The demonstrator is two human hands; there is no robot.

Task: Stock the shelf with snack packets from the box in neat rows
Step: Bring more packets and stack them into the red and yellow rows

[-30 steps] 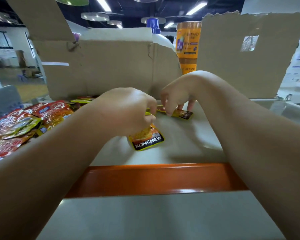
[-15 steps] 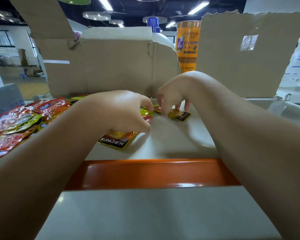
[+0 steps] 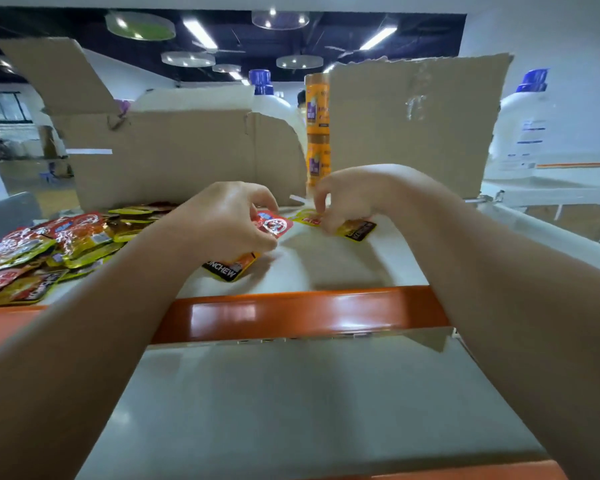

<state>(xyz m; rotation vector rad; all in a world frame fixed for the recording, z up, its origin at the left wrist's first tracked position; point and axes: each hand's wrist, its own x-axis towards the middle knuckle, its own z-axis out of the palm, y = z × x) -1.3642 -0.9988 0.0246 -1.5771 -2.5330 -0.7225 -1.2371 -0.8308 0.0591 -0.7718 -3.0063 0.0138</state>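
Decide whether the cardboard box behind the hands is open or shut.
Open: the cardboard box has its flaps standing up above the walls.

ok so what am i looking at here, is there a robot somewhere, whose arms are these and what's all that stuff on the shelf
No robot here: these are a person's two bare arms. The single picture comes from a camera worn on their head, looking forward and down. The left hand pinches a red packet, and an orange packet lies partly under that hand. The right hand grips a yellow packet with curled fingers. All this sits on a pale shelf with an orange front edge. A pile of packets lies at the left, and an open cardboard box stands behind.
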